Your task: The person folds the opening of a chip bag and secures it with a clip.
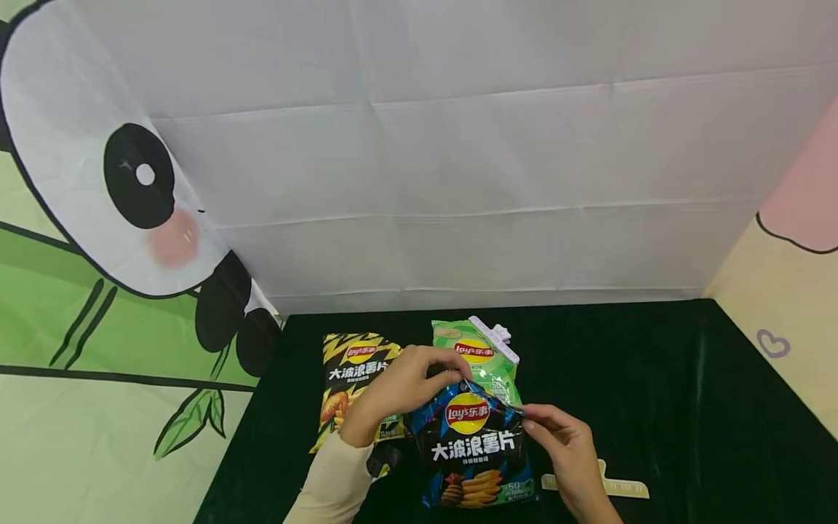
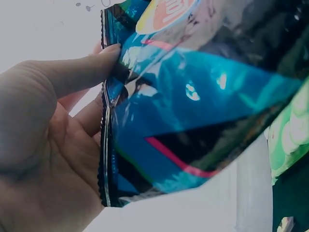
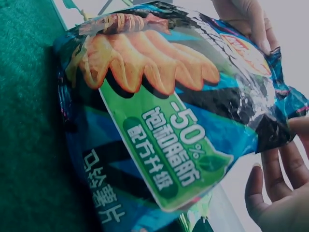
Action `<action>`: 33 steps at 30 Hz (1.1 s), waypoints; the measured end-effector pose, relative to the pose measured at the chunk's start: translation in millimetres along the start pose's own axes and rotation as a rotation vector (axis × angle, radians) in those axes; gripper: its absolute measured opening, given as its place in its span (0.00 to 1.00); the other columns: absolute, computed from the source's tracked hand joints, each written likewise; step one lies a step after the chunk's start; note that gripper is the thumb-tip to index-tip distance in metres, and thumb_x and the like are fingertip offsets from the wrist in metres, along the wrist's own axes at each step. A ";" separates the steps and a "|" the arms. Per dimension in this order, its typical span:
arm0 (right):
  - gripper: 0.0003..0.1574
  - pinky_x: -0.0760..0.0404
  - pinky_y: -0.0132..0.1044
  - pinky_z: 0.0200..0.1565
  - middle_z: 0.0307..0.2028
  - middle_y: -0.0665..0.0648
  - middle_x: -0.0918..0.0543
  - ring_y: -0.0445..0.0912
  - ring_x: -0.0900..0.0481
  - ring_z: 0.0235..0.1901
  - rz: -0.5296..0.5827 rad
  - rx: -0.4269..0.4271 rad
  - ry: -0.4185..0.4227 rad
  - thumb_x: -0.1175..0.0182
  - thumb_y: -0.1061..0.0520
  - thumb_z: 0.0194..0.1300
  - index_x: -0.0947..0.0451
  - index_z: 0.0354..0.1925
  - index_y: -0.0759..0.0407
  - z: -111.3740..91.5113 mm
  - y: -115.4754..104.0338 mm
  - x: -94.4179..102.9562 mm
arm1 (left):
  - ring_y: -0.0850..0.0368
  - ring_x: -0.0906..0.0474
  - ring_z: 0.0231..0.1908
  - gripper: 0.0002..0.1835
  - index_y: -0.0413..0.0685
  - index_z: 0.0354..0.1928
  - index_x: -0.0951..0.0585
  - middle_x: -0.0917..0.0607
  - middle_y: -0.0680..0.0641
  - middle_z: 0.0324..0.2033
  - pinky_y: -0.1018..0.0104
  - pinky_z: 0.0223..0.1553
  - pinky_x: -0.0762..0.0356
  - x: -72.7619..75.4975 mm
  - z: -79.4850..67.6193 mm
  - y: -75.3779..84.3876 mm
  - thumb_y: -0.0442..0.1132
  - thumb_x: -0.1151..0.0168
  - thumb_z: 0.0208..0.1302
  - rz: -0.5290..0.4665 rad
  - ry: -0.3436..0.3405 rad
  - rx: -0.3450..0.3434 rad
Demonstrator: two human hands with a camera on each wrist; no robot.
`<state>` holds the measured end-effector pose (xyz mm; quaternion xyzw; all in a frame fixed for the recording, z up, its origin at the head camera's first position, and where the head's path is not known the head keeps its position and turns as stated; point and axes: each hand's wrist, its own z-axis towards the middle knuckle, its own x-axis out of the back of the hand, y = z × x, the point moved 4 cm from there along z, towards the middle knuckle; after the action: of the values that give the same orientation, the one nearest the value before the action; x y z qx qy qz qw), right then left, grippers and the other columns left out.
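Observation:
A black and blue Lay's chip bag point(image 1: 474, 466) stands near the front, its printed face toward me. My left hand point(image 1: 412, 382) pinches the bag's top seal on the left; the left wrist view shows the thumb on the front of the crimped edge point(image 2: 105, 159) and fingers behind. At the seal's right end, my right hand point(image 1: 566, 447) grips the corner between thumb and fingers. In the right wrist view the bag's top point(image 3: 285, 92) looks bunched between the two hands. Behind it lies a green Lay's bag point(image 1: 494, 375) with a white clip point(image 1: 494, 338) across its top corner.
A yellow and black Lay's bag point(image 1: 356, 371) lies left, partly hidden by the left forearm. A pale yellow clip point(image 1: 625, 487) rests on the dark green tabletop point(image 1: 668, 386) beside the right wrist. A small dark object point(image 1: 382, 460) sits below the yellow bag. White cloth point(image 1: 458, 255) hangs behind.

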<state>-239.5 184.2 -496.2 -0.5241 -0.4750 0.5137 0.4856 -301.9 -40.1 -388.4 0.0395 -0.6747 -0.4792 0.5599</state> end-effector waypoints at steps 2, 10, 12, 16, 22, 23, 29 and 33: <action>0.19 0.21 0.34 0.48 0.42 0.50 0.16 0.43 0.20 0.42 0.054 0.051 -0.049 0.47 0.59 0.69 0.26 0.50 0.73 -0.3 -4.2 -0.5 | 0.65 0.24 0.39 0.07 0.65 0.41 0.19 0.16 0.61 0.40 0.72 0.46 0.24 2.1 -0.1 3.9 0.44 0.46 0.69 0.017 0.008 -0.007; 0.24 0.22 0.34 0.46 0.37 0.52 0.16 0.44 0.20 0.39 0.002 -0.083 0.051 0.42 0.48 0.65 0.25 0.48 0.67 2.3 -0.8 -7.9 | 0.67 0.23 0.39 0.08 0.64 0.39 0.18 0.15 0.61 0.38 0.72 0.47 0.24 -2.6 -2.7 5.9 0.42 0.46 0.69 0.015 0.005 -0.018; 0.26 0.21 0.35 0.45 0.39 0.53 0.16 0.44 0.20 0.39 -0.049 -0.139 0.070 0.39 0.44 0.62 0.23 0.49 0.62 4.8 1.0 -9.6 | 0.67 0.22 0.39 0.08 0.64 0.38 0.18 0.14 0.62 0.38 0.72 0.47 0.24 -2.9 -2.6 5.8 0.42 0.46 0.69 0.021 0.008 -0.024; 0.26 0.23 0.36 0.46 0.43 0.54 0.17 0.46 0.21 0.42 -0.109 -0.196 0.074 0.38 0.41 0.60 0.20 0.48 0.58 8.4 2.7 -10.8 | 0.68 0.22 0.39 0.08 0.65 0.37 0.18 0.15 0.63 0.38 0.72 0.47 0.24 -0.5 -2.5 7.0 0.43 0.46 0.69 0.056 0.019 -0.027; 0.22 0.23 0.35 0.47 0.44 0.55 0.18 0.45 0.22 0.43 -0.123 -0.193 0.039 0.36 0.46 0.60 0.20 0.45 0.59 6.0 4.8 -11.8 | 0.67 0.29 0.24 0.10 0.66 0.38 0.20 0.17 0.61 0.37 0.74 0.32 0.28 -0.4 -6.0 5.4 0.40 0.48 0.70 0.084 0.001 0.015; 0.21 0.23 0.35 0.47 0.43 0.55 0.18 0.45 0.22 0.43 -0.121 -0.187 0.033 0.36 0.47 0.60 0.20 0.45 0.60 5.1 5.3 -12.0 | 0.67 0.29 0.25 0.10 0.66 0.38 0.20 0.17 0.60 0.37 0.73 0.32 0.29 -0.8 -7.0 4.9 0.40 0.49 0.68 0.077 -0.001 0.025; 0.19 0.22 0.36 0.47 0.42 0.55 0.17 0.46 0.20 0.43 -0.096 -0.168 0.037 0.35 0.49 0.58 0.20 0.43 0.59 4.3 6.7 -12.8 | 0.65 0.20 0.44 0.12 0.65 0.45 0.24 0.15 0.58 0.44 0.65 0.49 0.22 -2.8 -8.3 2.3 0.57 0.43 0.64 0.070 0.057 0.099; 0.19 0.22 0.36 0.47 0.43 0.56 0.18 0.46 0.20 0.43 -0.115 -0.169 0.045 0.35 0.48 0.58 0.20 0.44 0.59 3.4 8.0 -13.1 | 0.65 0.20 0.39 0.19 0.64 0.46 0.20 0.14 0.58 0.40 0.65 0.45 0.22 -5.4 -9.8 -0.8 0.63 0.42 0.59 0.140 0.073 0.157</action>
<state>-243.2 170.5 -503.2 -0.5465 -0.5348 0.4313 0.4789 -292.5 -43.3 -393.7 0.0534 -0.6904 -0.3830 0.6114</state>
